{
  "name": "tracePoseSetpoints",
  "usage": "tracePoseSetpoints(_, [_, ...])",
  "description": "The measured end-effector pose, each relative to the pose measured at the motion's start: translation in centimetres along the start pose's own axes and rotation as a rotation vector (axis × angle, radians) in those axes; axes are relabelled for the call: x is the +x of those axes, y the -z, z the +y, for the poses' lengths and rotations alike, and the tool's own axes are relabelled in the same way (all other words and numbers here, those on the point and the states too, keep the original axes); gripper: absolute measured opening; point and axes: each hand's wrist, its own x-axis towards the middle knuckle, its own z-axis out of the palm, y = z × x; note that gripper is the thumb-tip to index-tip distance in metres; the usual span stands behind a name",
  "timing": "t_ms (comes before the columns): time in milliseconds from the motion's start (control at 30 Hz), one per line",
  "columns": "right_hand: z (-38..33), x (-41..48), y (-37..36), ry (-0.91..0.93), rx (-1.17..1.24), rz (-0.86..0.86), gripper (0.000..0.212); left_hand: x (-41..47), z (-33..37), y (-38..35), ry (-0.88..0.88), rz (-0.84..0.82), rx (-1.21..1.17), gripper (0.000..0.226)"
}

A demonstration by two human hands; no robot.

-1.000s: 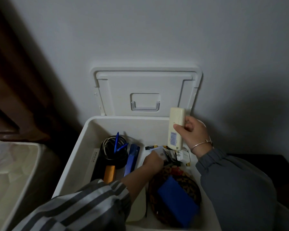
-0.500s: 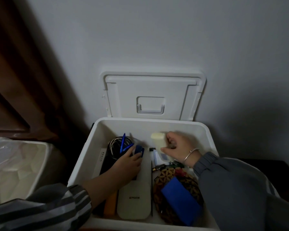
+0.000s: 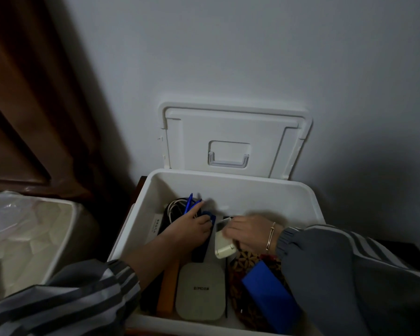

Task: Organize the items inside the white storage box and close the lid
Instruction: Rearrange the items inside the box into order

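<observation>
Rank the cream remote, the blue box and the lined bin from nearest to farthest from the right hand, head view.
1. Cream remote, touching the right hand, under its fingers.
2. Blue box, just below, right side.
3. Lined bin, far off left.

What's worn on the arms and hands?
No gloves on left hand or right hand. Stripes, broad grey and pale, on the left sleeve. Dark grey right sleeve, ribbed cuff, paler stripes along the arm. Thin metal bangle at the right wrist.

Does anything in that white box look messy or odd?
Nothing looks spilled or broken. Two blue pens stick up askew from the cable coil at back left, and a blue block lies diagonally across the patterned pouch, front right.
</observation>
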Motion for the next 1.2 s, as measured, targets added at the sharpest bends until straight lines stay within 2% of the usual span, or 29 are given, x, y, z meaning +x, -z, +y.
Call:
tracePoseSetpoints(133, [-0.1,0.9,-2.1,0.096,-0.084,0.109,0.012,-0.4,-0.4,0.2,0.034,0.001,0.010,0.054])
tracePoseSetpoints(267, [0.6,1.9,-3.9,0.130,-0.133,0.168,0.009,-1.1,-0.5,0.0,0.087,0.009,-0.056,0.051])
tracePoseSetpoints(400, [0.1,2.3,-5.2,0.088,-0.095,-0.010,0.032,-1.4,0.2,-0.2,0.135,0.007,-0.133,0.052])
tracePoseSetpoints(533, [1.0,2.3,-5.0,-0.056,-0.135,-0.120,0.042,-0.9,0.8,0.5,0.169,0.028,-0.192,0.050])
tracePoseSetpoints(633, [2.1,1.5,-4.3,-0.132,-0.140,-0.311,0.059,-0.3,1.4,1.2,0.181,0.015,-0.190,0.051])
tracePoseSetpoints(833, [2.9,0.4,-1.9,-0.373,-0.121,-0.404,0.054,0.7,2.5,2.9,0.153,-0.044,-0.105,0.068])
tracePoseSetpoints(1033, [3.2,0.4,-1.7,-0.396,-0.072,-0.474,0.056,1.3,3.6,3.2,0.042,-0.068,-0.050,0.062])
tracePoseSetpoints(1200, [3.2,1.5,-2.2,-0.401,-0.013,-0.562,0.056,1.2,3.5,2.4,0.030,-0.117,-0.075,0.060])
